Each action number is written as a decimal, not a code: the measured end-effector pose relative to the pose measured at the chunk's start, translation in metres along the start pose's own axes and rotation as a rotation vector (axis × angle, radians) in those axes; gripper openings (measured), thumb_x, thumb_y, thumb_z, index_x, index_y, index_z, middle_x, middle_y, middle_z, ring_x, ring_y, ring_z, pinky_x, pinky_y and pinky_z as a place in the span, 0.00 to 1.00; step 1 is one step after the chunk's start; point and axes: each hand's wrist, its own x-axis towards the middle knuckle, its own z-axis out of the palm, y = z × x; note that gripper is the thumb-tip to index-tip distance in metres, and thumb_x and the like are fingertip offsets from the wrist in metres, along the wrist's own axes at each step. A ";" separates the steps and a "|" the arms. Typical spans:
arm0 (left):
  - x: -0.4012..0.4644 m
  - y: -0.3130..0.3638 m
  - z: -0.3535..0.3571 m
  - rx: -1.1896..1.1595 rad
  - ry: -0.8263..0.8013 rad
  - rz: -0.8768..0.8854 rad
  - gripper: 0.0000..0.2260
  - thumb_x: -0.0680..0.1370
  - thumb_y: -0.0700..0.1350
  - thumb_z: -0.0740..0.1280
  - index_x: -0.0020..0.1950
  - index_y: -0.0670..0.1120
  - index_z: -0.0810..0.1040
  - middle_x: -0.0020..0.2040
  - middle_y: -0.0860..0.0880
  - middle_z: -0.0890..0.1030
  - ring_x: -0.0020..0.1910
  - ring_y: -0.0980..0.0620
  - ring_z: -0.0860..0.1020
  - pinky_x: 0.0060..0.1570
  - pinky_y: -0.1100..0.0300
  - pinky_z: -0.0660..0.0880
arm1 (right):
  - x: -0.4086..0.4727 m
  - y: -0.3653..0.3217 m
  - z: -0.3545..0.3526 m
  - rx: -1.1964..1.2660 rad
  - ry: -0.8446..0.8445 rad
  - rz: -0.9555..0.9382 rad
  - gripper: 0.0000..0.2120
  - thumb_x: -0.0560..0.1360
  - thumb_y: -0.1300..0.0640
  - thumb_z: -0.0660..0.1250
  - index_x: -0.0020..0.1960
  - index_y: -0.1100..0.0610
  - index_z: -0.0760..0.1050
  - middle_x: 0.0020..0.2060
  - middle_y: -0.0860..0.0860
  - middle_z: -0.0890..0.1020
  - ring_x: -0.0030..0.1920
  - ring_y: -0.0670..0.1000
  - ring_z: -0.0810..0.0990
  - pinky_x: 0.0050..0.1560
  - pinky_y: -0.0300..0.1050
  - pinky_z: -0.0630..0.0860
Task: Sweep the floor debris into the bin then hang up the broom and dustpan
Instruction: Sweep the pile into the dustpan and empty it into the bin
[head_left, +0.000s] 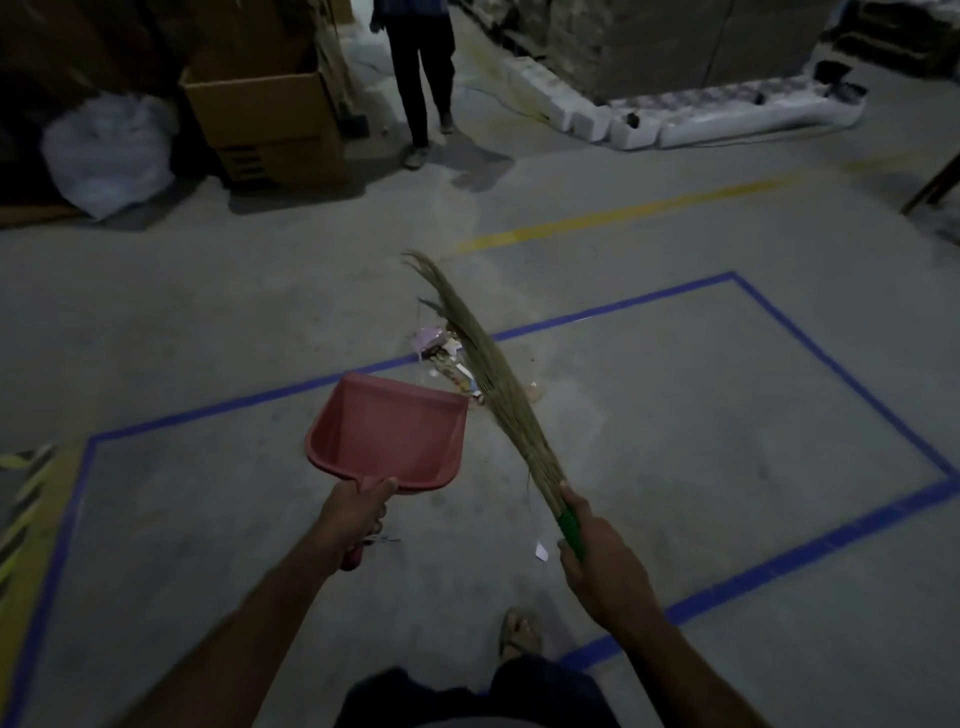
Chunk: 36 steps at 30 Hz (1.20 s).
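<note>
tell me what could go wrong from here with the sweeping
1. The dustpan, gripped by the left hand, looks raised off the floor, so the debris pile may slide under its lip.
2. The broom in the right hand could flick light scraps past the blue tape line.
3. The white scrap near the feet lies apart and may get missed.

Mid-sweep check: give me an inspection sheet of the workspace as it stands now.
Surface: concrete floor marked with blue tape.
Job's things: red dustpan; grass broom; debris pile on the floor beyond the dustpan's lip.
Clutter: paper scrap near the feet.
Hands: left hand grips the dustpan handle; right hand grips the broom's green handle.
Cables: nothing seen.
Surroundings: cardboard box, white bag, a person standing.
</note>
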 end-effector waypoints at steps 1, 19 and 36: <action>0.016 0.008 0.002 -0.008 0.011 -0.002 0.15 0.80 0.45 0.69 0.36 0.46 0.70 0.24 0.51 0.66 0.19 0.56 0.62 0.23 0.68 0.60 | 0.017 0.001 -0.003 -0.008 -0.011 0.013 0.35 0.80 0.52 0.63 0.80 0.43 0.48 0.51 0.53 0.74 0.43 0.52 0.77 0.42 0.51 0.78; 0.316 0.119 -0.021 0.074 -0.059 -0.102 0.14 0.80 0.46 0.69 0.37 0.45 0.71 0.25 0.51 0.67 0.18 0.57 0.63 0.21 0.67 0.61 | 0.277 -0.031 0.037 -0.006 -0.113 0.326 0.32 0.81 0.53 0.63 0.80 0.47 0.51 0.48 0.51 0.72 0.41 0.52 0.75 0.40 0.50 0.76; 0.537 0.169 0.002 0.314 -0.190 -0.248 0.15 0.80 0.45 0.69 0.36 0.47 0.69 0.25 0.52 0.66 0.19 0.57 0.62 0.22 0.67 0.60 | 0.465 -0.011 0.121 0.113 -0.242 0.639 0.31 0.81 0.53 0.61 0.80 0.51 0.52 0.48 0.53 0.75 0.43 0.52 0.76 0.42 0.49 0.77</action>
